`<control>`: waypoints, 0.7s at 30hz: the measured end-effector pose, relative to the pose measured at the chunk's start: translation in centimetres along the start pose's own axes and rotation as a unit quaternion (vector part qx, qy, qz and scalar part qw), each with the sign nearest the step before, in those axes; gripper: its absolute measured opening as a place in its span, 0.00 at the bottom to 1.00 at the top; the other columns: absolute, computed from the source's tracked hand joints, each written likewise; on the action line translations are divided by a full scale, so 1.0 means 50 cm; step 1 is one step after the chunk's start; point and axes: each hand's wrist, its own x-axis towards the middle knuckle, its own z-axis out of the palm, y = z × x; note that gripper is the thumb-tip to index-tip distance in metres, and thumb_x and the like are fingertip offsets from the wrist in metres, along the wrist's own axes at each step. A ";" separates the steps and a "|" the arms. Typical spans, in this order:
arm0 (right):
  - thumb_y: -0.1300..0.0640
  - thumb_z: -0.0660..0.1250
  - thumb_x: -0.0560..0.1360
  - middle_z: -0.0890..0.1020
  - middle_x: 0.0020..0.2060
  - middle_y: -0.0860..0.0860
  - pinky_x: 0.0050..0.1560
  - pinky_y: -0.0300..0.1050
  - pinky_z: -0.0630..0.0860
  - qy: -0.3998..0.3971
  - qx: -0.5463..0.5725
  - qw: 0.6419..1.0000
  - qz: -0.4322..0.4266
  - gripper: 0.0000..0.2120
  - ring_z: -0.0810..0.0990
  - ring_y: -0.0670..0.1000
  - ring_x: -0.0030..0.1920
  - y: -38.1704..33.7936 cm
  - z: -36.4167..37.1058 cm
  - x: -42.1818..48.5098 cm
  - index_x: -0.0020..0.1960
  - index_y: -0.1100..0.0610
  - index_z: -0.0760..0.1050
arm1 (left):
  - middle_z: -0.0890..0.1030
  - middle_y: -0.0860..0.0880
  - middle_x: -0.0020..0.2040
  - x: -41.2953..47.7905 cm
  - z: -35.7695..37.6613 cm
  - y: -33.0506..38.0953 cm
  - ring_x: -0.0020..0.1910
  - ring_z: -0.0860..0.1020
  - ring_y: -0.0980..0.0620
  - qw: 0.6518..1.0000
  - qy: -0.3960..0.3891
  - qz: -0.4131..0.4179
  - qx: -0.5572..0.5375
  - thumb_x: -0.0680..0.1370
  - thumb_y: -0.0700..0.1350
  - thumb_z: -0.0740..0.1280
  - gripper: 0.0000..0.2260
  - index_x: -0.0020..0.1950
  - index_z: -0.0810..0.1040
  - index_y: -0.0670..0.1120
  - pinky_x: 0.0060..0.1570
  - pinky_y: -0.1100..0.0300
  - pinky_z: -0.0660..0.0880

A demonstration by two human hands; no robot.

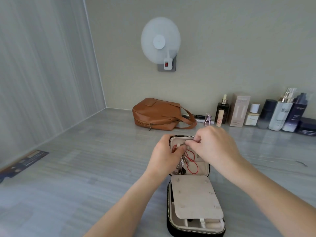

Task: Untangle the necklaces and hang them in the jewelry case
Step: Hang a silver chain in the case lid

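Grey stone-look table (85, 168), seen from a head camera: a person works with both hands over an open black case (172, 232) with a zip edge and beige lining. The left hand (164, 151) reaches in from the case's left side, its grip closed in a pinch on a silver chain (181, 160) near the top of the far half. The right hand (213, 144) comes in from the right, its fingertips (190, 143) clamped on the same chain just beside the left thumb. Below the hands the chain hangs in a bunch with small pendants down the far half's left side. A red cord (195, 161) loops beside it, lying on the lining and crossing the chain near the top; whether the two are knotted together cannot be told. A beige flap (195, 197) with small studs covers most of the near half. At the back of the table a brown bag (157, 115) lies on its side, with a row of bottles (280, 115) to its right along the wall. A white disc (160, 40) is plugged into a wall socket above.
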 end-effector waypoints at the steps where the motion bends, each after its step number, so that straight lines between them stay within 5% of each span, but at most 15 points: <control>1: 0.45 0.66 0.72 0.79 0.29 0.53 0.33 0.43 0.71 -0.001 0.012 1.000 0.008 0.17 0.78 0.55 0.37 0.001 -0.002 0.000 0.34 0.57 0.79 | 0.77 0.57 0.40 -0.001 0.001 0.001 0.41 0.76 0.59 1.000 -0.001 0.003 -0.010 0.74 0.47 0.69 0.09 0.50 0.72 0.47 0.37 0.70 0.71; 10: 0.45 0.69 0.70 0.79 0.27 0.52 0.38 0.46 0.76 0.005 0.072 0.997 0.037 0.16 0.79 0.55 0.37 0.006 -0.011 -0.005 0.33 0.56 0.77 | 0.81 0.56 0.41 -0.002 0.003 -0.004 0.37 0.79 0.65 0.994 -0.028 -0.004 -0.110 0.73 0.44 0.71 0.08 0.45 0.73 0.53 0.39 0.68 0.76; 17: 0.47 0.64 0.73 0.77 0.30 0.53 0.33 0.44 0.68 0.007 0.005 1.000 0.008 0.16 0.76 0.59 0.38 0.016 -0.001 -0.028 0.32 0.57 0.71 | 0.82 0.49 0.46 -0.002 0.007 -0.017 0.46 0.80 0.54 0.987 -0.037 -0.025 -0.154 0.71 0.44 0.72 0.10 0.48 0.74 0.51 0.48 0.60 0.78; 21: 0.46 0.62 0.73 0.76 0.29 0.52 0.33 0.44 0.68 -0.031 -0.017 0.999 -0.012 0.16 0.76 0.58 0.37 0.020 0.009 -0.057 0.32 0.56 0.69 | 0.80 0.54 0.43 -0.002 0.006 -0.020 0.43 0.78 0.58 0.991 -0.033 -0.025 -0.126 0.69 0.44 0.74 0.14 0.49 0.72 0.51 0.42 0.70 0.74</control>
